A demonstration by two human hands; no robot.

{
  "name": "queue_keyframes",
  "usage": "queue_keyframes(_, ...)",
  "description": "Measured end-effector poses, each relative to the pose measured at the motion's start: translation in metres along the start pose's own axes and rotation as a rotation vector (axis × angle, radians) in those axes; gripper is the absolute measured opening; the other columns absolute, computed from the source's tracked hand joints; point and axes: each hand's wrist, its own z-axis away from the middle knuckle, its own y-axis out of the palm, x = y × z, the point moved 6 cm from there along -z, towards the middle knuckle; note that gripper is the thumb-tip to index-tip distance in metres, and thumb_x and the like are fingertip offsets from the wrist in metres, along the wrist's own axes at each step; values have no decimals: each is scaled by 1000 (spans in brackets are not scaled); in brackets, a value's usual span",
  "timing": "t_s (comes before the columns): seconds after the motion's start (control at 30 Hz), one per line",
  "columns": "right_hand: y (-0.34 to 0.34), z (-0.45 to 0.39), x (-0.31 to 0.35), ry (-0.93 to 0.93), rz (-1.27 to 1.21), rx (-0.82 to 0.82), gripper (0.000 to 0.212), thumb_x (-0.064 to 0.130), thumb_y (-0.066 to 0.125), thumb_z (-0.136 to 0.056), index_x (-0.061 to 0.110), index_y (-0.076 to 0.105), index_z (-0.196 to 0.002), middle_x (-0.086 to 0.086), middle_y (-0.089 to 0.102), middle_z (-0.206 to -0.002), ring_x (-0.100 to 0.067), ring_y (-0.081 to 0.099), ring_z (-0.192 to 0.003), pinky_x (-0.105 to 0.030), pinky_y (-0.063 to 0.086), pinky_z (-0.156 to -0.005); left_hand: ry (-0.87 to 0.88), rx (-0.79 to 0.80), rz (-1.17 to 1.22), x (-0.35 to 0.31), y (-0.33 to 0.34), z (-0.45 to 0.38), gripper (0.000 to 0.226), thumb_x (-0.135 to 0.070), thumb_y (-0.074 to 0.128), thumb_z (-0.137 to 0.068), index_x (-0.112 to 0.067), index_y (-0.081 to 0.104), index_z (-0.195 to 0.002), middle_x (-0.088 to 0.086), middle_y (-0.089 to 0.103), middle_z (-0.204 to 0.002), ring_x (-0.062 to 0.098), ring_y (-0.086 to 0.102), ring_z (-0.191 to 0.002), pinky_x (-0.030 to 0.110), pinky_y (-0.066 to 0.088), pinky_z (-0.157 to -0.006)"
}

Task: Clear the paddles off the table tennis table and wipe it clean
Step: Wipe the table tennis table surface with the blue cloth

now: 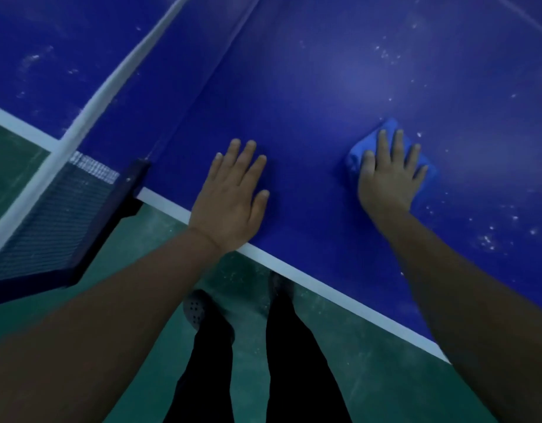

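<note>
Wiping's underway: right hand (389, 175) presses a folded blue cloth (360, 154) flat-fingered at center right, left hand (233, 196) spread flat on the tabletop (309, 87). No paddles in sight, so I'd guess they're cleared. White specks at right and upper left still need doing.

One head-worn view looks steeply down, close over the table (324, 71) edge, the net (59, 203) and the floor (370, 361) below
</note>
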Motion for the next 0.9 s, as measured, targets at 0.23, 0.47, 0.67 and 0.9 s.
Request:
queue_keyframes(0.23,30,85,67,-851,155,64,54,46,32,-101,28,36,-153,-1,29,-162,-36,20,-150,-63,13,-118,-25,101,-210,5,16,2,66,-51,18,-102,-17,20,-159,7,9,-167,26,-3,-154,50,-2,-124)
queue_keyframes(0.47,-13,-63,-27,84,-14,-51,57,46,19,-103,32,16,-158,4,8,-167,-33,3,-152,-64,4,-118,-73,102,-234,6,18,0,63,-49,22,-101,-22,20,-158,3,12,-167,23,-1,-155,53,1,-123)
queue_keyframes(0.67,19,3,71,-765,133,87,58,49,23,-99,31,34,-153,1,26,-163,-34,18,-151,-63,8,-118,-94,100,-243,5,17,-1,62,-49,23,-101,-24,23,-158,1,13,-167,21,1,-155,54,5,-123)
queue_keyframes(0.9,-22,-107,-49,46,-9,-2,57,47,18,-104,34,13,-158,5,5,-167,-33,0,-153,-64,3,-118,-96,103,-254,7,18,0,62,-47,23,-101,-24,20,-158,1,11,-167,21,-1,-155,55,4,-123)
